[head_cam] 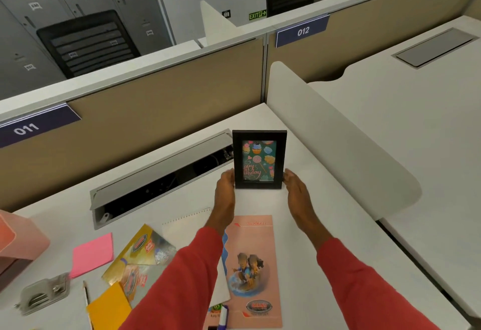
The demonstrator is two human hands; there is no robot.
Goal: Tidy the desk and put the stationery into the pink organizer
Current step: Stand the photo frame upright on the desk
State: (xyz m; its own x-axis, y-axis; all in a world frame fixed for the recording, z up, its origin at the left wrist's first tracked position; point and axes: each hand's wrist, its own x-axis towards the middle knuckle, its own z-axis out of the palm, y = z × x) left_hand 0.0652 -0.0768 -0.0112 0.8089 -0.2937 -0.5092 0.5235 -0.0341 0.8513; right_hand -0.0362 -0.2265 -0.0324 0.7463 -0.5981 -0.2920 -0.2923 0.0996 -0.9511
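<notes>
On my feed the left hand (226,186) and the right hand (298,187) lie flat, fingers nearly straight, against the lower side edges of an upright black-framed birthday picture (259,160). They bracket it rather than pinch it. It stands on the white desk (325,199), just beside the open grey cable tray (156,181). I judge the frame stiff, light and tippy, its front probably glazed and breakable, so I'd hold it low, by the side rails.

Nearer me lie a pink illustrated booklet (253,272), a white spiral notepad (187,225), a gold snack wrapper (141,251), a pink sticky-note pad (93,254), a thin pencil (86,294), a blue-capped marker (223,315) and a grey metal punch (44,294). The pink plastic organizer (18,243) sits at the far left, well apart from the frame. The pad looks light and floppy, so I'd pinch its edges. The pencil I'd take mid-shaft.
</notes>
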